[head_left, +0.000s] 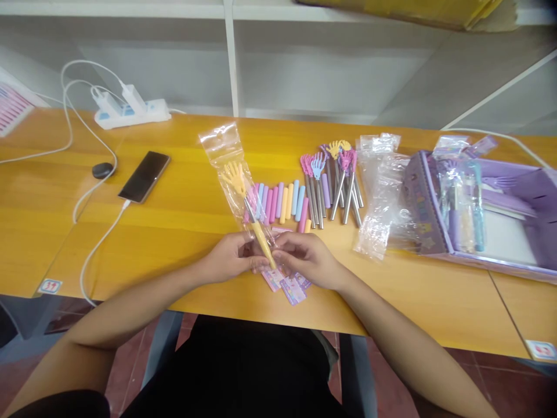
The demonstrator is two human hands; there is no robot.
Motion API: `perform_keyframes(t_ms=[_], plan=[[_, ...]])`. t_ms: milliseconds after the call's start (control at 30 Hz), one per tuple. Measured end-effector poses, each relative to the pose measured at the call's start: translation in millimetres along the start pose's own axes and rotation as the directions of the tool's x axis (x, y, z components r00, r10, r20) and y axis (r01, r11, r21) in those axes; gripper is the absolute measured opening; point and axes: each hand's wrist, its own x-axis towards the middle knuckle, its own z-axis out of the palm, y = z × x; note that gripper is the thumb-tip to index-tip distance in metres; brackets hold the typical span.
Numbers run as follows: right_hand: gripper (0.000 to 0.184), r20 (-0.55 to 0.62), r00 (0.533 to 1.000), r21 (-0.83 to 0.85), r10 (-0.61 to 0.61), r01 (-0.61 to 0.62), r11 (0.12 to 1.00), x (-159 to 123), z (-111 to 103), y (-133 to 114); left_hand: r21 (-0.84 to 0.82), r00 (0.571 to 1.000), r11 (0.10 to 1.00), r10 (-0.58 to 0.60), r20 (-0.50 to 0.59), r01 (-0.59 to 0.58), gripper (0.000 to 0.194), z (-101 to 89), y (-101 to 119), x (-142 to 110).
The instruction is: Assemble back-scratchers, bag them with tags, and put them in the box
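Observation:
A clear plastic bag (pixel 221 142) holds a yellow back scratcher (pixel 260 235), its hand-shaped head up and its handle toward me. My left hand (pixel 232 256) pinches the bag's lower left side. On the other side, my right hand (pixel 307 258) has thumb and fingers closed on the lower right edge of the bag. Below the hands lie several small printed cards (pixel 294 289). Behind the bag is a row of pink, blue, purple and yellow handle sleeves (pixel 278 200). Further right rest several back scratcher rods (pixel 343 186) with coloured hand heads.
Clear bags (pixel 383 203) are piled beside a purple box (pixel 444 255) with bagged scratchers inside. A phone (pixel 144 177) on a charging cable, a black mouse-like object (pixel 102 170) and a power strip (pixel 134 113) are at the left. A shelf stands behind the table.

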Motion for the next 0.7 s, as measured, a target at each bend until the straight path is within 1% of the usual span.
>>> perform_keyframes(t_ms=[100, 200, 300, 367, 400, 433, 467, 500, 567, 600, 633, 667, 700], plan=[[0.029, 0.011, 1.000, 0.042, 0.007, -0.007, 0.999, 0.0, 0.6, 1.8, -0.016, 1.000, 1.000, -0.005, 0.026, 0.005, 0.038, 0.0, 1.3, 0.0], [0.026, 0.018, 1.000, 0.069, 0.000, -0.002, 0.998, 0.3, 1.5, 3.1, -0.051, 0.998, 0.999, 0.014, 0.062, -0.011, 0.035, 0.2, 2.5, -0.4], [0.024, 0.044, 0.999, 0.131, -0.004, -0.002, 0.991, -1.0, -0.3, 0.1, -0.071, 0.996, 0.997, 0.031, 0.081, -0.026, 0.036, -0.6, 3.9, -1.8], [0.025, 0.117, 0.993, 0.172, 0.031, -0.051, 0.984, -3.6, -3.1, -5.1, -0.077, 0.997, 0.996, 0.046, 0.061, -0.041, 0.039, -3.0, 5.4, -2.1], [0.026, 0.191, 0.980, 0.184, 0.065, -0.100, 0.978, -5.4, -4.4, -8.1, -0.093, 0.998, 0.994, 0.058, 0.034, -0.055, 0.040, -4.7, 6.4, -1.7], [0.026, 0.287, 0.952, 0.189, 0.103, -0.162, 0.969, -7.3, -5.1, -10.8, -0.124, 0.997, 0.990, 0.071, -0.014, -0.072, 0.042, -6.7, 7.6, -0.7], [0.027, 0.397, 0.907, 0.183, 0.142, -0.230, 0.956, -9.1, -5.0, -13.0, -0.168, 0.994, 0.982, 0.074, -0.084, -0.088, 0.044, -8.9, 9.0, 0.8], [0.028, 0.504, 0.846, 0.168, 0.174, -0.294, 0.941, -10.7, -4.0, -14.3, -0.217, 0.984, 0.971, 0.066, -0.168, -0.102, 0.045, -10.9, 10.5, 2.8], [0.030, 0.670, 0.715, 0.137, 0.201, -0.385, 0.913, -12.9, 0.1, -14.2, -0.302, 0.937, 0.945, 0.016, -0.348, -0.128, 0.044, -14.0, 13.6, 7.7], [0.031, 0.718, 0.665, 0.123, 0.205, -0.412, 0.903, -13.5, 2.4, -13.2, -0.328, 0.909, 0.935, -0.015, -0.416, -0.135, 0.042, -14.7, 14.8, 10.0], [0.033, 0.743, 0.634, 0.110, 0.212, -0.430, 0.896, -13.9, 4.3, -12.1, -0.338, 0.887, 0.931, -0.034, -0.460, -0.139, 0.040, -14.9, 15.6, 12.0], [0.035, 0.750, 0.623, 0.100, 0.224, -0.441, 0.892, -14.1, 5.3, -11.3, -0.334, 0.878, 0.932, -0.038, -0.477, -0.141, 0.038, -14.5, 15.8, 13.4], [0.036, 0.741, 0.628, 0.092, 0.237, -0.445, 0.891, -14.2, 5.1, -11.1, -0.320, 0.879, 0.937, -0.031, -0.477, -0.141, 0.038, -13.5, 15.4, 14.1]])
